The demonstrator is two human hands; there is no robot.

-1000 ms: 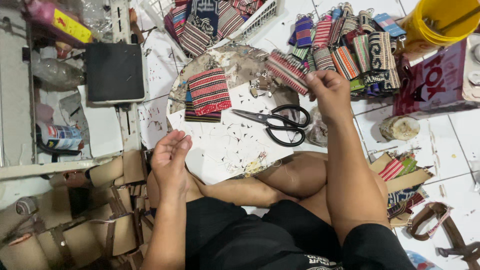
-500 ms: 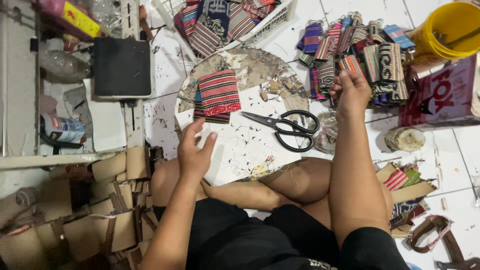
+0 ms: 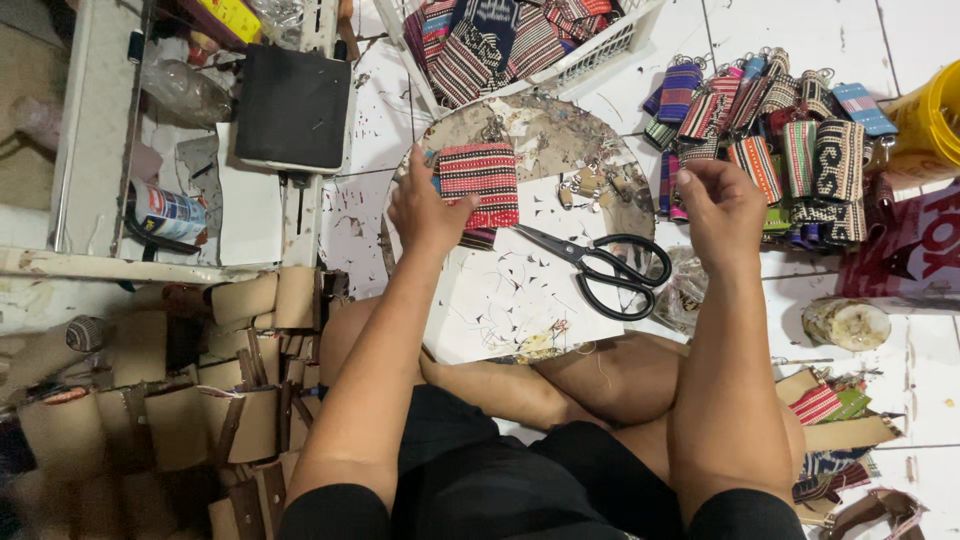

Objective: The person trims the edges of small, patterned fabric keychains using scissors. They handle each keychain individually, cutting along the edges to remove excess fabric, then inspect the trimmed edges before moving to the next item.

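The left hand (image 3: 428, 210) grips with closed fingers the red striped woven fabric pouch (image 3: 480, 185) on the round board (image 3: 545, 135), the right hand (image 3: 722, 205) pinches something too small to tell, while many finished pouches (image 3: 770, 140) lie just beside, so much seems done.

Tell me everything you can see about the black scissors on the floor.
The scissors are all black, with dark metal blades and two large oval loop handles that look like plastic. They lie flat and shut, blades pointing up-left toward the striped red pouch, handles toward the lower right. They rest on a white sheet strewn with thread scraps, in front of the person's crossed legs. Neither hand touches them: the left hand is on the pouch, and the right hand hovers above the handles.
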